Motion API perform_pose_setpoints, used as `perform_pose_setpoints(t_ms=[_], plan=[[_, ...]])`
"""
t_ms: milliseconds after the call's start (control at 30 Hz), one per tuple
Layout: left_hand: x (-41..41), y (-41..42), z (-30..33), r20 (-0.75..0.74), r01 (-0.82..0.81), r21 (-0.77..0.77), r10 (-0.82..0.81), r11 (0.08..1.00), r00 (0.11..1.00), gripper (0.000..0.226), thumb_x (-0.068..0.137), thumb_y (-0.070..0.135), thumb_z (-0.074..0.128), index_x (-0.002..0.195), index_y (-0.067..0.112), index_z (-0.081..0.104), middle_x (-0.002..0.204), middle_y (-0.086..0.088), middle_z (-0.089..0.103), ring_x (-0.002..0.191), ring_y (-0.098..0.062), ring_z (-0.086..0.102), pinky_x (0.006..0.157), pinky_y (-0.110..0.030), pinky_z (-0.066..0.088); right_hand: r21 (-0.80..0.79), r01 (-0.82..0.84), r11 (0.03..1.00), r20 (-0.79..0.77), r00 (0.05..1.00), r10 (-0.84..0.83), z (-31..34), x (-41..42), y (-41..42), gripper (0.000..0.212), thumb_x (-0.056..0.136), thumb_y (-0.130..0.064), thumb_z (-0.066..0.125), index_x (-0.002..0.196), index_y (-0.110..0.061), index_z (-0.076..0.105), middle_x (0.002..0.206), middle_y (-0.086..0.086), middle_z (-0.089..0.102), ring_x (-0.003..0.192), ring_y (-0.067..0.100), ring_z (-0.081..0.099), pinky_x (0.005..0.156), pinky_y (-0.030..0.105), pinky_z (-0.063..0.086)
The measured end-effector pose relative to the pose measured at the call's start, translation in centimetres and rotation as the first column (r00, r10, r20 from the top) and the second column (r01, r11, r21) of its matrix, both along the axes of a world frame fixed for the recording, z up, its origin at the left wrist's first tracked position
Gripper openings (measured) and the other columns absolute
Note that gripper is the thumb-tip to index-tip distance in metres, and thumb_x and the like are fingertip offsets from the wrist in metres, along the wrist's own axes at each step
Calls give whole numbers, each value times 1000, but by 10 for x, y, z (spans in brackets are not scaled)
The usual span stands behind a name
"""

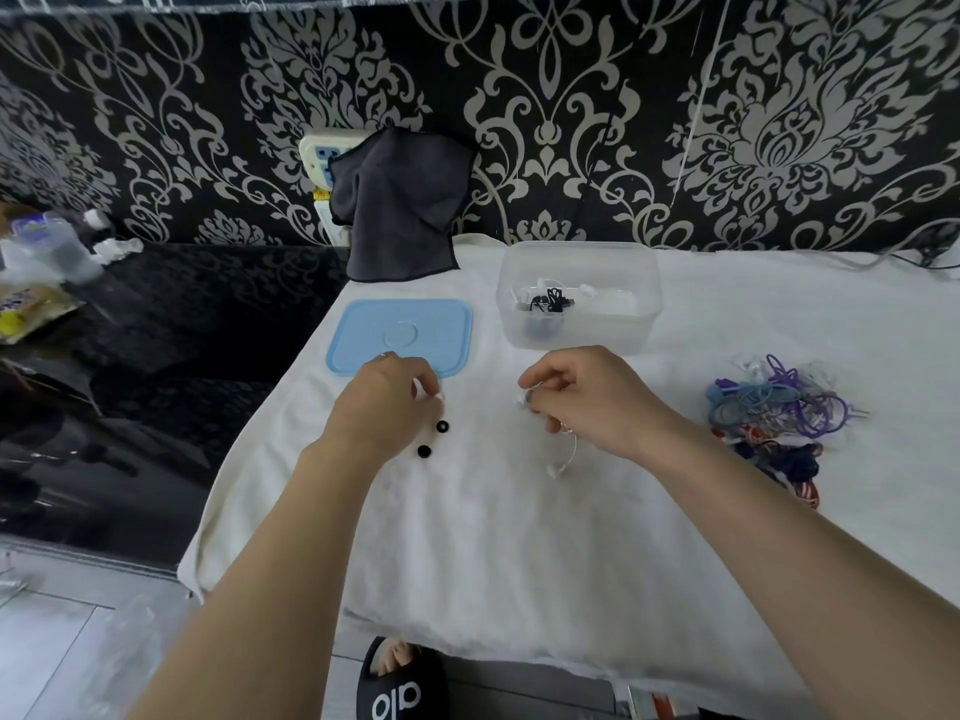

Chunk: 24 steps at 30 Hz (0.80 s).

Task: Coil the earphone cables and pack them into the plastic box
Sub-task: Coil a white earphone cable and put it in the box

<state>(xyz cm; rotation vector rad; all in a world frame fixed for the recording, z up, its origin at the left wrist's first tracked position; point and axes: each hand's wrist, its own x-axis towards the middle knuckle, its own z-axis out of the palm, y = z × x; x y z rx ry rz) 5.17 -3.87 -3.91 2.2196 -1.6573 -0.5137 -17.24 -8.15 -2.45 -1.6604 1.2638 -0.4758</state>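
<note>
A white earphone cable is stretched between my hands over the white cloth. My left hand [387, 402] pinches the earbud end; two black earbud tips [432, 439] hang just below its fingers. My right hand [587, 400] is closed on the cable's other part, and a short loop of white cable [563, 459] dangles beneath it. The clear plastic box [579, 296] stands open behind my hands, with coiled black and white earphones inside. Its blue lid [400, 335] lies flat to the left of it.
A tangled pile of purple, blue, red and navy earphone cables [774, 413] lies right of my right hand. A dark cloth [402, 200] hangs at the wall behind the lid. The cloth-covered table [519, 537] ends at left; a dark glossy surface [182, 330] lies beyond.
</note>
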Motion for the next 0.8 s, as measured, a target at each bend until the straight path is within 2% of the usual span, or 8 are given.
perform_pose_setpoints(t_ms=[67,167,300,400,500,633,800], plan=[[-1,-1,-1,16,9,1,-9,1000,1000,3,90,22,69,91,22,67,95,1,56,77,-6,49,59,-23,39,11,10,1000,26,1000,-11,2,-1,0,16,89,-10,65,100,-16,74,81,-2,70,56,7,65,52,11,44],[-5,-3,3,-8,35,-37,-36,999,999,2,91,19,67,92,20,66,100,1,60,77,-10,50,61,-20,39,10,31,999,74,997,-32,9,-4,0,14,88,-11,67,96,-19,75,80,0,73,56,7,64,54,15,43],[-25,-4,20,-243,76,-140,-109,987,964,6,93,18,68,88,20,66,95,8,68,57,-4,51,53,-8,39,42,83,996,195,977,-90,19,-9,0,12,88,-10,68,96,-17,74,85,15,75,59,13,61,53,19,42],[-43,-2,35,-459,109,-135,-160,985,874,3,93,17,70,91,18,68,89,5,76,59,-5,51,50,-17,41,79,111,991,279,952,-129,25,-11,1,13,87,-9,69,97,-14,74,84,19,73,61,16,59,55,23,43],[-55,0,44,-569,124,-118,-170,985,804,4,95,11,67,98,14,68,87,0,78,55,-8,45,52,-18,39,82,125,989,327,934,-145,28,-13,3,16,87,-6,67,100,-11,74,85,13,75,57,13,60,53,17,43],[-61,1,49,-619,122,-127,-174,984,766,7,96,8,63,100,13,67,89,-2,78,58,-11,47,52,-13,39,94,152,984,350,920,-175,31,-15,3,14,87,-7,67,99,-12,73,87,10,76,57,12,61,52,16,43],[-65,1,51,-646,113,-133,-173,985,743,7,96,9,64,100,11,68,90,-2,78,56,-8,48,51,-11,38,90,183,979,365,908,-204,32,-18,2,10,88,-8,67,95,-12,72,83,8,76,56,11,61,53,19,43]])
